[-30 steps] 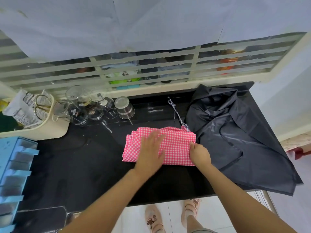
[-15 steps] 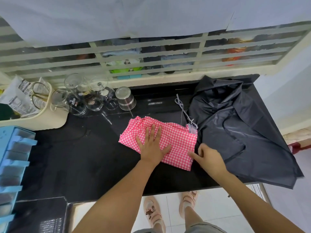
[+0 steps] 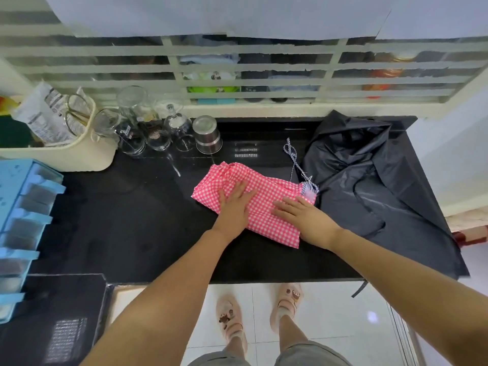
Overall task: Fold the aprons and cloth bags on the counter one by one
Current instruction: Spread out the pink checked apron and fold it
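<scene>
A pink-and-white checked cloth (image 3: pixel 266 196) lies folded into a compact rectangle on the black counter (image 3: pixel 137 220), turned a little askew. A blue-and-white striped cord (image 3: pixel 293 159) trails from its far right corner. My left hand (image 3: pixel 233 207) presses flat on the cloth's left half, fingers straight. My right hand (image 3: pixel 307 220) lies flat on the right half, fingers spread. A crumpled black apron (image 3: pixel 369 180) covers the right end of the counter and hangs over the front edge.
Several upturned glasses (image 3: pixel 148 128) and a steel cup (image 3: pixel 207 134) stand at the back of the counter. A cream basket (image 3: pixel 79 154) with packets sits at the back left, a blue drawer unit (image 3: pixel 23 220) at the far left. A louvred window runs behind.
The folded cloth has turned slightly askew. My right hand moved from the cloth's right edge onto its top and now lies flat. My left hand slid to the left half.
</scene>
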`<move>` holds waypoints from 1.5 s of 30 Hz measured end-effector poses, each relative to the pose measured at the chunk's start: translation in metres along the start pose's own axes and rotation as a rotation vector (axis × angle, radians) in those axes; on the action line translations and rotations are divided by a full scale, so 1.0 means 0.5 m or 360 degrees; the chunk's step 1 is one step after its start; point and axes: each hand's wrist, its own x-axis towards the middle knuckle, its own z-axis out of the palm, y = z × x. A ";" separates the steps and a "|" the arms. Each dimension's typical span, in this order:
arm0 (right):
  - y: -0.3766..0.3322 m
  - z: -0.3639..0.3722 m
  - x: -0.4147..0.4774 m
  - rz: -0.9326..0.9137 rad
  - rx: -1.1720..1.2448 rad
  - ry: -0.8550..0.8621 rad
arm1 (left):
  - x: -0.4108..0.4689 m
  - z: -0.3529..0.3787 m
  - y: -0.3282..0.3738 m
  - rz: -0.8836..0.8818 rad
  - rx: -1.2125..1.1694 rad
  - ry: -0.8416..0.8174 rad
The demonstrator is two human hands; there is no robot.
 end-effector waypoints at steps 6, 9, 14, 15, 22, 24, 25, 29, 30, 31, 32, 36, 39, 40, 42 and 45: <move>-0.088 -0.073 0.038 0.0030 0.0042 -0.0188 | -0.146 0.017 -0.011 0.0327 -0.0007 0.0140; -0.141 -0.082 0.052 -0.0079 0.0066 -0.0344 | -0.180 0.030 -0.034 0.0167 -0.0094 0.0178; -0.163 -0.040 0.032 -0.0070 0.0435 -0.0186 | -0.194 0.037 -0.055 -0.0010 -0.0323 0.0044; -0.156 -0.035 0.024 -0.0041 0.0535 -0.0229 | -0.194 0.035 -0.058 -0.0038 -0.0432 0.0053; -0.103 -0.037 -0.013 0.0395 0.1329 -0.0165 | -0.155 -0.005 -0.055 -0.0505 -0.1060 0.0021; -0.105 -0.041 -0.003 0.0603 0.1474 -0.0056 | -0.136 -0.018 -0.060 -0.0548 -0.0932 -0.0030; -0.106 -0.042 0.006 0.0677 0.1480 -0.0042 | -0.127 -0.023 -0.059 -0.0565 -0.0862 -0.0069; -0.111 -0.049 0.044 0.0850 0.1407 -0.0074 | -0.092 -0.044 -0.035 -0.0605 -0.0678 -0.0186; -0.111 -0.052 0.049 0.0889 0.1406 -0.0121 | -0.087 -0.050 -0.030 -0.0602 -0.0681 -0.0204; -0.109 -0.051 0.053 0.0915 0.1443 -0.0160 | -0.084 -0.054 -0.028 -0.0598 -0.0717 -0.0219; -0.109 -0.050 0.055 0.0936 0.1515 -0.0201 | -0.081 -0.053 -0.030 -0.0608 -0.0754 -0.0244; -0.108 -0.041 0.059 0.1035 0.1720 -0.0258 | -0.063 -0.050 -0.043 -0.0680 -0.0758 -0.0246; -0.119 -0.025 0.057 0.1172 0.1653 -0.0178 | -0.038 -0.047 -0.037 -0.0685 -0.0651 -0.0249; -0.123 -0.021 0.054 0.1201 0.1622 -0.0127 | -0.029 -0.047 -0.033 -0.0686 -0.0614 -0.0251; -0.129 -0.012 0.046 0.1227 0.1562 0.0031 | -0.013 -0.050 -0.023 -0.0674 -0.0531 -0.0264; -0.146 -0.016 0.027 0.1140 0.1132 0.0344 | -0.005 -0.041 -0.008 -0.0664 -0.0378 -0.0221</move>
